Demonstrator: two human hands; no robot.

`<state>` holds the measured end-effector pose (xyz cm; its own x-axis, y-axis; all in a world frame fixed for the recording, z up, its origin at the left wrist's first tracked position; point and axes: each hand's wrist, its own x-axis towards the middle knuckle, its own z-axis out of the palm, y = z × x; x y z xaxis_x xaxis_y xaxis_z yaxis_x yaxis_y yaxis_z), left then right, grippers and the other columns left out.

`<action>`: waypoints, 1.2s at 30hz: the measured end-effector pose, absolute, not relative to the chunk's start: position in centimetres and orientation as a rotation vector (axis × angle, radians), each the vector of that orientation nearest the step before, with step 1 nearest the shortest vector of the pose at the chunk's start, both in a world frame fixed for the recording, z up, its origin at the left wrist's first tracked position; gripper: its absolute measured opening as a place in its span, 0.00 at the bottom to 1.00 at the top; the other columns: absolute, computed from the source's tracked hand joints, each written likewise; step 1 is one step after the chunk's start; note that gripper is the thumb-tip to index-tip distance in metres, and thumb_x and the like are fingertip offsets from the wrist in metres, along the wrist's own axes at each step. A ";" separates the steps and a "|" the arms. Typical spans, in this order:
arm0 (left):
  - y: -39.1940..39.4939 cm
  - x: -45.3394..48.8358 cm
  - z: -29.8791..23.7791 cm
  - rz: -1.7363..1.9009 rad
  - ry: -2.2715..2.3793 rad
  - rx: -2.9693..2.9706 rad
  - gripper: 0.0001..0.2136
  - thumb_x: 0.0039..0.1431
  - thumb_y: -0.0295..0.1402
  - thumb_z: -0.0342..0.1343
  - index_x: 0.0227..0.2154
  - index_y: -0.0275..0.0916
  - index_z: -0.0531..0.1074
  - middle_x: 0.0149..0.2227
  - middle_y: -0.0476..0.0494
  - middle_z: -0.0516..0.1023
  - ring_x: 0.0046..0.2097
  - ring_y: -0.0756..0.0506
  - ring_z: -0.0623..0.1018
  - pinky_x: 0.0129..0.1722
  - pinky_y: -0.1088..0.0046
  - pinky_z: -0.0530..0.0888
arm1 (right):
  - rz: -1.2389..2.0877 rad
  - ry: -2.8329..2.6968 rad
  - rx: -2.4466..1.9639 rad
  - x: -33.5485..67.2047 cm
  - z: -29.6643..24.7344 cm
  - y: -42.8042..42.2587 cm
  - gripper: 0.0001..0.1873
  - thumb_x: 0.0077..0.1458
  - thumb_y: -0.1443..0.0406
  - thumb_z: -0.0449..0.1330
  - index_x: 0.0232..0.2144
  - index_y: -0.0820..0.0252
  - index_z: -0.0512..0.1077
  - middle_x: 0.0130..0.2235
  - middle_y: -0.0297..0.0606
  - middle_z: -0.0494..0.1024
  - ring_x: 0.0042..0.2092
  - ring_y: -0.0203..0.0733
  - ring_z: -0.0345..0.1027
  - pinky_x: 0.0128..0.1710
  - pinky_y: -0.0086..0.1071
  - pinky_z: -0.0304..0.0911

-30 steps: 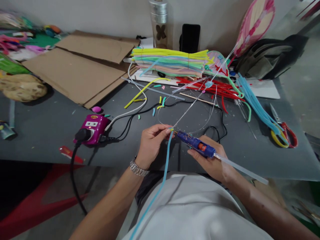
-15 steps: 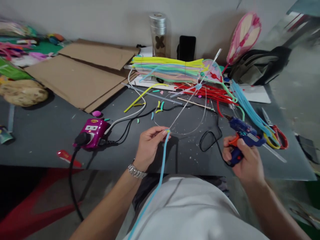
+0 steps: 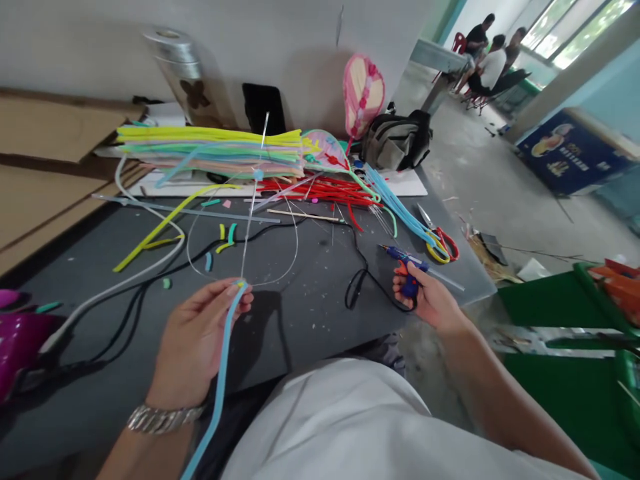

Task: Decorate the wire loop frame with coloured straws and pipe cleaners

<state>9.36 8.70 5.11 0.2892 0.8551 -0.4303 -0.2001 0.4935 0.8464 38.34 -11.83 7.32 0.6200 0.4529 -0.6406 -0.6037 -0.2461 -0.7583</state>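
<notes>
Between thumb and fingers, my left hand pinches the end of a light blue pipe cleaner, which trails down over my lap. At the same pinch is the foot of a thin clear rod with a yellow bit there. A thin wire loop spreads around the rod, and a blue knot sits higher up on it. My right hand is wrapped round a blue glue gun with an orange trigger, its nozzle toward the upper left. A clear glue stick pokes out of its back.
Bundled pipe cleaners, red ones and blue ones lie along the back. Scissors rest right of the glue gun. A black cord loops across the table. A purple power socket stands at left; people sit far off.
The view has swung to the right, bringing the floor and distant people into sight. My left hand still pinches the pipe cleaner and rod; my right hand keeps hold of the glue gun.
</notes>
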 end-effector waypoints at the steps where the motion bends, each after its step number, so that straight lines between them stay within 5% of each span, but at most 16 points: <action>1: 8.7 9.3 5.0 0.803 1.042 0.757 0.14 0.37 0.34 0.76 0.29 0.38 0.81 0.27 0.49 0.81 0.31 0.50 0.78 0.32 0.79 0.76 | 1.018 0.086 -1.548 38.4 7.4 -12.5 0.15 0.57 0.54 0.67 0.34 0.61 0.76 0.30 0.39 0.80 0.28 0.37 0.75 0.27 0.30 0.73; 4: 8.5 9.3 5.2 0.803 1.055 0.735 0.16 0.35 0.34 0.77 0.29 0.37 0.80 0.27 0.49 0.81 0.30 0.51 0.78 0.32 0.79 0.76 | 0.890 -0.268 -1.834 38.3 7.7 -15.4 0.19 0.51 0.50 0.70 0.34 0.60 0.77 0.30 0.41 0.80 0.32 0.45 0.76 0.32 0.38 0.74; 6: 8.1 9.4 5.5 0.789 1.048 0.732 0.16 0.35 0.34 0.76 0.29 0.36 0.80 0.27 0.48 0.81 0.30 0.51 0.78 0.33 0.78 0.76 | 0.461 -0.674 -2.173 38.1 8.2 -17.0 0.20 0.46 0.51 0.72 0.34 0.58 0.77 0.31 0.40 0.79 0.36 0.50 0.75 0.36 0.42 0.73; 8: 7.7 9.7 5.7 0.774 1.019 0.727 0.16 0.38 0.35 0.76 0.30 0.36 0.80 0.28 0.47 0.81 0.31 0.51 0.79 0.34 0.77 0.76 | -0.071 -1.012 -2.369 37.5 8.8 -17.3 0.18 0.50 0.51 0.70 0.37 0.57 0.78 0.40 0.46 0.80 0.46 0.57 0.73 0.46 0.51 0.70; 10: 7.3 10.1 5.6 0.780 0.981 0.714 0.15 0.40 0.36 0.75 0.31 0.35 0.80 0.28 0.47 0.81 0.30 0.51 0.78 0.33 0.77 0.76 | -0.261 -1.275 -2.343 36.0 9.2 -15.9 0.14 0.58 0.55 0.64 0.41 0.58 0.77 0.44 0.49 0.80 0.49 0.58 0.72 0.51 0.54 0.66; 13: 6.7 10.7 5.5 0.777 0.938 0.697 0.14 0.43 0.36 0.75 0.31 0.35 0.80 0.29 0.47 0.81 0.30 0.51 0.78 0.34 0.76 0.75 | -0.211 -1.612 -1.989 31.8 9.2 -11.6 0.06 0.63 0.63 0.60 0.41 0.55 0.75 0.40 0.45 0.81 0.44 0.50 0.74 0.47 0.46 0.68; 18: 5.2 11.3 5.7 0.790 0.896 0.672 0.14 0.45 0.36 0.74 0.33 0.35 0.80 0.30 0.47 0.81 0.31 0.51 0.78 0.35 0.76 0.75 | -0.158 -1.921 -1.604 24.9 7.2 -4.5 0.06 0.65 0.68 0.57 0.40 0.55 0.75 0.39 0.39 0.81 0.39 0.42 0.72 0.40 0.38 0.62; 26: 4.8 11.9 4.8 0.873 0.905 0.799 0.12 0.44 0.37 0.73 0.30 0.37 0.81 0.31 0.46 0.83 0.32 0.50 0.78 0.36 0.74 0.74 | -0.371 -2.047 -1.554 24.8 6.7 -1.8 0.08 0.66 0.70 0.57 0.38 0.56 0.76 0.40 0.37 0.81 0.41 0.41 0.68 0.42 0.39 0.53; 36: 5.4 13.1 4.4 0.979 0.869 0.945 0.08 0.46 0.36 0.70 0.28 0.37 0.82 0.23 0.48 0.79 0.26 0.50 0.75 0.30 0.74 0.72 | 0.093 -1.816 -1.658 27.0 8.0 0.3 0.09 0.63 0.66 0.59 0.29 0.56 0.75 0.31 0.35 0.81 0.36 0.41 0.71 0.43 0.37 0.55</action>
